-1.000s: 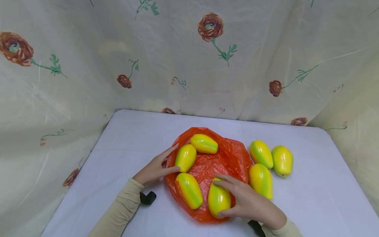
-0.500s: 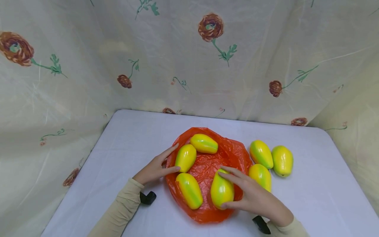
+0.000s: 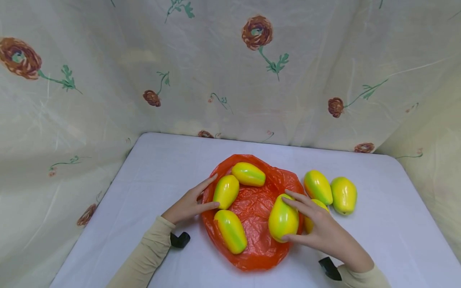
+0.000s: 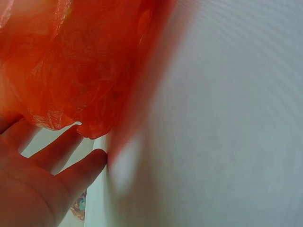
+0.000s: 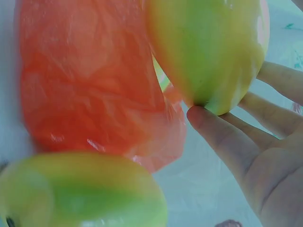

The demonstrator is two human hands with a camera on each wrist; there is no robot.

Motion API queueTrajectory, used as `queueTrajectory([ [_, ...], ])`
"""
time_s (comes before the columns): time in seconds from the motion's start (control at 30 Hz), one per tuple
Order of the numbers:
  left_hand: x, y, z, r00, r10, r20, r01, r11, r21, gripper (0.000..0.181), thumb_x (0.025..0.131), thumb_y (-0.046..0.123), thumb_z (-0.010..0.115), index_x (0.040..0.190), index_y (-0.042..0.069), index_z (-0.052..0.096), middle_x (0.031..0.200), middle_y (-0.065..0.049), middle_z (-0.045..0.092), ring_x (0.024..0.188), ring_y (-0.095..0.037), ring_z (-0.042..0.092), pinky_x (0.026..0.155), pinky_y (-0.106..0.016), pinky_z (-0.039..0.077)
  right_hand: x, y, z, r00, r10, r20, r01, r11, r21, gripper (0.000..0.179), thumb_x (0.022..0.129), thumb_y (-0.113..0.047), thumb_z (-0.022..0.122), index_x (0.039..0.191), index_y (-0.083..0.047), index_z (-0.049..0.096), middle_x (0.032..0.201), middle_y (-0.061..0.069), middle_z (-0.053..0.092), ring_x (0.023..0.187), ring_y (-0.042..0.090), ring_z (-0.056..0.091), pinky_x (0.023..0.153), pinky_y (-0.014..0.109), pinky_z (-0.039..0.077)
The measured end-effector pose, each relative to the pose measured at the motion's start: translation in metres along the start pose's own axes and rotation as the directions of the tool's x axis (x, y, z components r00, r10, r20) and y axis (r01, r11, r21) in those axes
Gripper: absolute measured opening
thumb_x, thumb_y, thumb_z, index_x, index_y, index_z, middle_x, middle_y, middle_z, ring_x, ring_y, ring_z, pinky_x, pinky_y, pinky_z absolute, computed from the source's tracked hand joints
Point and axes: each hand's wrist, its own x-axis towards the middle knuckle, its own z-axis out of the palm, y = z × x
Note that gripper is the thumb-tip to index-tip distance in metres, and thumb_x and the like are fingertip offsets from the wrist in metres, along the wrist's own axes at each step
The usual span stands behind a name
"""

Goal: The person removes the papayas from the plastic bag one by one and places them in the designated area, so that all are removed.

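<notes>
An orange-red plastic bag (image 3: 253, 202) lies spread wide on the table, its mouth facing up. Three yellow-green mangoes sit inside along its left and back: a back mango (image 3: 248, 174), a middle mango (image 3: 226, 192) and a front mango (image 3: 230, 232). My left hand (image 3: 185, 206) rests against the bag's left side; the left wrist view shows straight fingers (image 4: 85, 170) beside the plastic. Between thumb and fingers, my right hand (image 3: 329, 232) grips another mango (image 3: 283, 218), raised over the bag's right part. The right wrist view shows this held mango (image 5: 208, 47) at the fingertips.
Right of the bag, two mangoes lie side by side on the white table: a left one (image 3: 318, 187) and a right one (image 3: 343, 195). A third mango (image 3: 321, 204) is partly hidden behind my right hand. A flowered curtain (image 3: 216, 80) hangs behind the table (image 3: 162, 156).
My right hand has moved right and away from me, carrying the gripped mango from the bag's front right to its right edge. The left hand stays in place.
</notes>
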Motion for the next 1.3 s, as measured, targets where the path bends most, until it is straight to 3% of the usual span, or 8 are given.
queueTrajectory([
  [0.13,0.000,0.000,0.000,1.000,-0.001,0.003,0.001,1.000,-0.005,0.087,0.093,0.046,0.075,0.164,0.035,0.027,0.171,-0.002,0.028,0.152,-0.029,0.039,0.118,-0.050,0.044,-0.004,0.002,-0.006,1.000,0.010,-0.027,-0.010,1.000,0.001,0.083,0.079,-0.055,0.085,0.149,-0.024,0.056,0.159,0.008,0.048,0.142,0.039,0.047,0.104,0.070,0.049],
  [0.37,0.000,0.000,0.001,1.000,0.002,0.001,-0.002,1.000,0.002,0.087,0.093,0.046,0.075,0.164,0.034,0.026,0.172,-0.002,0.028,0.153,-0.030,0.038,0.119,-0.050,0.043,-0.012,0.004,-0.019,0.995,0.041,-0.090,-0.041,0.999,0.000,0.085,0.077,-0.047,0.089,0.151,-0.025,0.054,0.162,0.008,0.045,0.143,0.038,0.045,0.095,0.058,0.058],
  [0.57,0.000,0.000,0.000,1.000,0.008,0.004,-0.008,1.000,0.002,0.087,0.093,0.045,0.075,0.164,0.034,0.026,0.172,-0.002,0.027,0.155,-0.029,0.036,0.121,-0.051,0.041,-0.023,0.011,-0.030,0.983,0.064,-0.175,-0.068,0.997,-0.020,0.087,0.074,-0.036,0.094,0.151,-0.023,0.055,0.159,0.010,0.048,0.138,0.038,0.047,0.092,0.063,0.057],
  [0.6,0.000,0.000,0.000,1.000,0.007,0.004,-0.007,1.000,0.000,0.087,0.093,0.046,0.075,0.164,0.034,0.026,0.172,-0.002,0.027,0.155,-0.029,0.035,0.121,-0.051,0.041,-0.025,0.013,-0.032,0.979,0.068,-0.192,-0.075,0.997,-0.030,0.088,0.073,-0.035,0.095,0.150,-0.023,0.055,0.159,0.009,0.049,0.139,0.032,0.048,0.092,0.058,0.059],
  [0.7,0.000,0.000,-0.001,1.000,0.001,0.003,-0.001,1.000,-0.002,0.087,0.093,0.047,0.075,0.164,0.036,0.026,0.172,-0.001,0.027,0.155,-0.029,0.035,0.121,-0.051,0.041,-0.031,0.020,-0.037,0.968,0.080,-0.236,-0.092,0.995,-0.039,0.090,0.070,-0.031,0.097,0.150,-0.023,0.056,0.157,0.008,0.050,0.140,0.005,0.047,0.094,0.026,0.058],
  [0.8,0.000,-0.001,-0.001,1.000,-0.001,0.002,0.001,1.000,-0.007,0.087,0.092,0.047,0.075,0.164,0.036,0.026,0.172,-0.001,0.027,0.155,-0.029,0.036,0.120,-0.051,0.042,-0.036,0.026,-0.040,0.958,0.097,-0.269,-0.107,0.994,-0.023,0.089,0.069,-0.028,0.098,0.148,-0.022,0.058,0.157,0.009,0.051,0.131,-0.021,0.035,0.090,-0.001,0.040],
  [0.87,0.000,-0.001,-0.001,1.000,0.001,0.002,-0.001,1.000,-0.009,0.087,0.093,0.047,0.075,0.164,0.036,0.026,0.172,-0.001,0.027,0.154,-0.029,0.036,0.120,-0.051,0.042,-0.039,0.030,-0.041,0.953,0.105,-0.283,-0.112,0.994,-0.007,0.089,0.069,-0.025,0.098,0.148,-0.020,0.058,0.156,0.012,0.051,0.129,-0.027,0.029,0.088,-0.005,0.036],
  [1.3,-0.001,0.001,0.000,1.000,0.009,0.002,-0.009,1.000,-0.006,0.087,0.094,0.044,0.075,0.164,0.034,0.026,0.172,-0.002,0.027,0.154,-0.029,0.036,0.120,-0.050,0.043,-0.057,0.054,-0.045,0.930,0.154,-0.335,-0.156,0.988,0.021,0.090,0.070,-0.019,0.097,0.150,-0.016,0.055,0.157,0.016,0.047,0.128,-0.031,0.026,0.088,-0.009,0.034],
])
